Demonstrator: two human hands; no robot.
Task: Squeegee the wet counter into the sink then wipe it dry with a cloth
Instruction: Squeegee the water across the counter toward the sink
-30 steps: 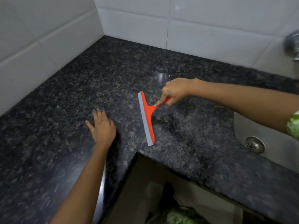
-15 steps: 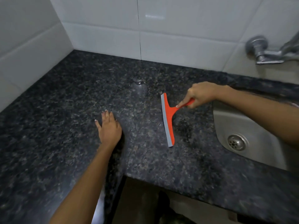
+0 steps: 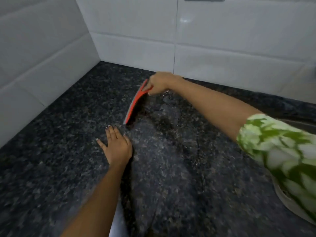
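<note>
The right hand (image 3: 158, 82) is closed around the handle of the orange squeegee (image 3: 135, 103), gripping it far back near the tiled wall (image 3: 222, 53), with the blade running from the hand toward the near side and its lower tip ending just beyond the fingertips of the left hand (image 3: 117, 146). That left hand holds nothing; it lies flat and spread on the dark speckled surface (image 3: 51, 151), apparently bracing the reach. Whether the rubber edge sits fully on the stone along its whole length cannot be told, since the view is blurred; the far end looks slightly raised. To the right of the blade the stone shines with a film and small puddles of water (image 3: 168, 98), so this looks like the start of a pull toward the sink (image 3: 290, 202), whose rim shows only at the lower right, mostly behind the green patterned sleeve (image 3: 280, 147). No cloth is in sight, so drying appears some way off. The likely trouble: a tilted blade would ride over the water and leave streaks, and a stroke angled toward the near edge could send water off the front instead of into the basin. The braced left hand also sits close to the blade tip and could block or get wet from a sweep that swings its way
</note>
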